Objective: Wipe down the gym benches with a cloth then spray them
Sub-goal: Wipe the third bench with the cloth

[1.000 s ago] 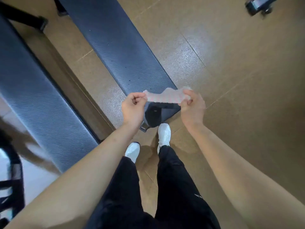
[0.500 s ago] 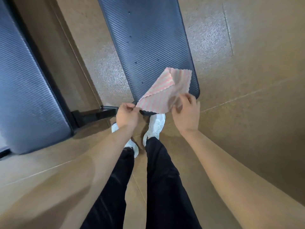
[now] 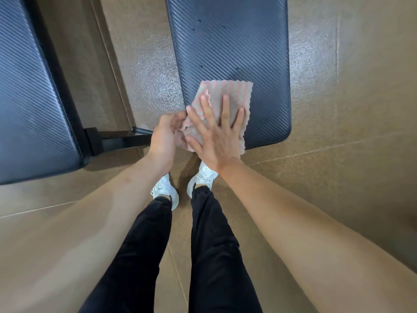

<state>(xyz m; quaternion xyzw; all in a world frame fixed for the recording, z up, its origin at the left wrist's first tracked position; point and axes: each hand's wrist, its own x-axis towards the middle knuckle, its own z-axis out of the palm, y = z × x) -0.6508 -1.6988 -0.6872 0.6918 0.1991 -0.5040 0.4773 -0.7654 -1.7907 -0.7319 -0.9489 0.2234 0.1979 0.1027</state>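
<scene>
A pink striped cloth lies spread on the near left corner of a dark ribbed gym bench pad. My right hand presses flat on the cloth with its fingers apart. My left hand pinches the cloth's left edge just off the side of the pad. A few small droplets dot the pad beyond the cloth. No spray bottle is in view.
A second dark bench pad runs along the left, with a black frame foot reaching toward my hands. Brown speckled floor lies between and right of the benches. My white shoes stand at the near end of the bench.
The cloth, held stretched in the air between both hands, has been laid down on the bench end. My right hand let go of its edge and flattened on top.
</scene>
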